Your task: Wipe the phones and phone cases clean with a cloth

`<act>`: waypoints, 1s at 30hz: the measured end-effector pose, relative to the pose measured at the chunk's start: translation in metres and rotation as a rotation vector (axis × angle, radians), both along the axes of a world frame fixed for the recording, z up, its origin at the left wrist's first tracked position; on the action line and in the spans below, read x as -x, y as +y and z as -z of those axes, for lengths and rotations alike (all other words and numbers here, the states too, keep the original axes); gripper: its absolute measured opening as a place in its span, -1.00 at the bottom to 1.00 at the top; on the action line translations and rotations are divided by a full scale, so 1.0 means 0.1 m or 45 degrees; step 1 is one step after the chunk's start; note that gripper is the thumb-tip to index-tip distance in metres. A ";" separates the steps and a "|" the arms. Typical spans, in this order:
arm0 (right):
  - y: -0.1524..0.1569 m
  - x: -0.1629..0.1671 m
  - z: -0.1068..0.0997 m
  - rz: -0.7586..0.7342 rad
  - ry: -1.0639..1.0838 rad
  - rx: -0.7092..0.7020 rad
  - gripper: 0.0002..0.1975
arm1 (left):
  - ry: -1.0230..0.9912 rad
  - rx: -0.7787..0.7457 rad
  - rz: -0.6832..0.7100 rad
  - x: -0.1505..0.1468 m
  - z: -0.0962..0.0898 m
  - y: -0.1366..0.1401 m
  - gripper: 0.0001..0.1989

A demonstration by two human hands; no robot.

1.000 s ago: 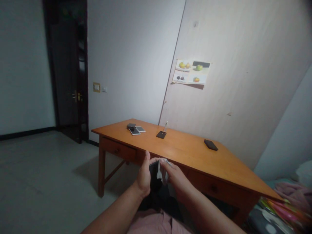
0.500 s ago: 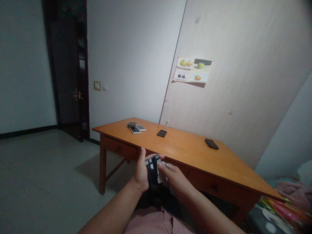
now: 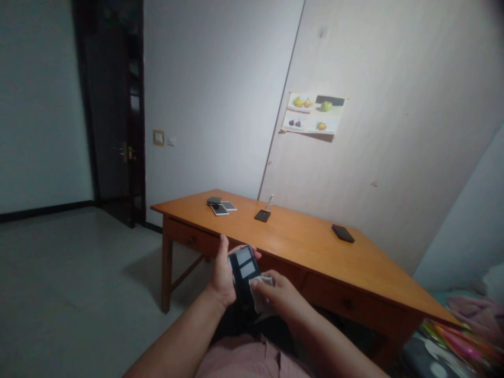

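Over my lap, my left hand [image 3: 222, 279] is wrapped round a dark smartphone [image 3: 238, 266], its thumb along the near left edge and fingertips showing past the far right edge. Pale rectangles shine on the phone's glossy face, which is turned up toward me. My right hand [image 3: 282, 294] pinches a whitish cloth or tissue [image 3: 260, 303] between thumb and fingers. That cloth lies against the lower right part of the phone, covering some of it.
Beyond my hands stands a wooden table [image 3: 303, 239] with drawers. On it are several phones or tablets [image 3: 219, 209] at the left, a dark phone [image 3: 262, 216], a small clear bottle [image 3: 270, 202] and a dark flat case [image 3: 343, 233]. Colourful fabric [image 3: 460, 341] lies at the right.
My right hand has slid the cloth down the phone toward me, uncovering more of its upper face. The phone and my left hand have shifted slightly left.
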State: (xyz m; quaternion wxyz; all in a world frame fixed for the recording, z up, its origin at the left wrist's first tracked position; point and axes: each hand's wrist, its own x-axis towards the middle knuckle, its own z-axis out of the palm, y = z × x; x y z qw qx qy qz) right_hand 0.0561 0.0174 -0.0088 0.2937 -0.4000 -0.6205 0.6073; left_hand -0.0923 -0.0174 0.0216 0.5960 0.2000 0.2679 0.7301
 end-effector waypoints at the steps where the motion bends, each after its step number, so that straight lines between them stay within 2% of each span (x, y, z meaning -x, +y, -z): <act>1: -0.01 -0.02 0.02 0.003 -0.028 0.018 -0.50 | 0.004 0.012 -0.034 0.02 -0.01 0.00 -0.27; 4: -0.03 -0.03 0.05 0.036 -0.027 0.052 -0.51 | -0.022 0.030 -0.060 -0.01 -0.02 -0.01 -0.30; 9: 0.03 0.04 -0.04 0.059 0.072 -0.016 -0.49 | -0.087 -0.003 0.046 -0.11 -0.02 -0.01 -0.29; 15: 0.00 -0.01 0.05 0.051 -0.014 0.028 -0.58 | -0.020 0.022 -0.071 0.00 0.00 0.00 -0.29; 19: 0.02 0.04 0.00 0.058 0.022 -0.032 -0.52 | -0.067 0.005 -0.027 -0.06 0.01 0.01 -0.29; 22: 0.03 0.07 -0.04 0.031 0.020 -0.058 -0.50 | -0.071 0.006 -0.009 -0.08 0.02 0.01 -0.28; 26: -0.01 0.01 -0.02 -0.040 0.142 0.012 -0.51 | -0.019 0.000 -0.034 -0.02 0.00 0.01 -0.28; 30: -0.03 -0.07 0.02 -0.107 0.274 0.068 -0.52 | 0.040 0.018 0.023 0.01 -0.02 0.03 -0.22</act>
